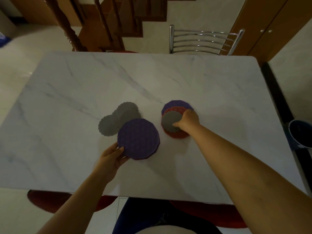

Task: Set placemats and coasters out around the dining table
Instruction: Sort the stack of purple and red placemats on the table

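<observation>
Now | left hand (111, 159) pinches purple placemat (138, 139) | right hand (189, 120) grips grey coaster (170, 121)

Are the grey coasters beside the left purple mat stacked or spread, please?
Spread: the grey coasters overlap in a fan, their scalloped edges offset.

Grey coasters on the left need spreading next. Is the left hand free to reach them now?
Probably not yet: the left hand grips the purple placemat, which overlaps the near edge of the grey coaster pile.
</observation>
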